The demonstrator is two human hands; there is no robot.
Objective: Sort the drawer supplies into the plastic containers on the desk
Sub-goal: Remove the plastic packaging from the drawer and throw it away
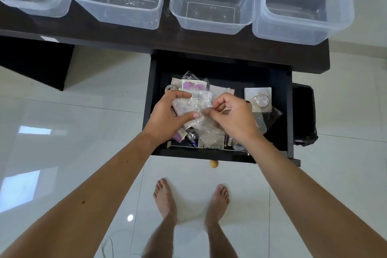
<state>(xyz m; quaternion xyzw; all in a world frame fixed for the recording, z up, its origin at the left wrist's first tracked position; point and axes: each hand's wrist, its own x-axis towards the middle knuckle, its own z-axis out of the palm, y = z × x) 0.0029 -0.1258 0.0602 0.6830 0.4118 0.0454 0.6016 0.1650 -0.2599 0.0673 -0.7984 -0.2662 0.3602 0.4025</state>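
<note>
The dark drawer [290, 111] stands pulled out and holds a heap of small packets and clear plastic bags. My left hand [167, 117] grips a stack of clear packets [196, 100] over the drawer's middle. My right hand [230, 117] pinches the same packets at their right edge, thumb and fingers meeting my left thumb. A packet with purple print [193, 85] lies behind the hands. A square card with a round clear piece [258, 98] lies at the drawer's right. Several clear plastic containers stand in a row on the desk, among them the container [213, 0] straight behind the drawer.
The dark desk top [129, 35] runs across the top of the view. A black bin [303, 115] stands right of the drawer. A round wooden knob [214, 164] sticks out from the drawer front. My bare feet stand on glossy white tiles below.
</note>
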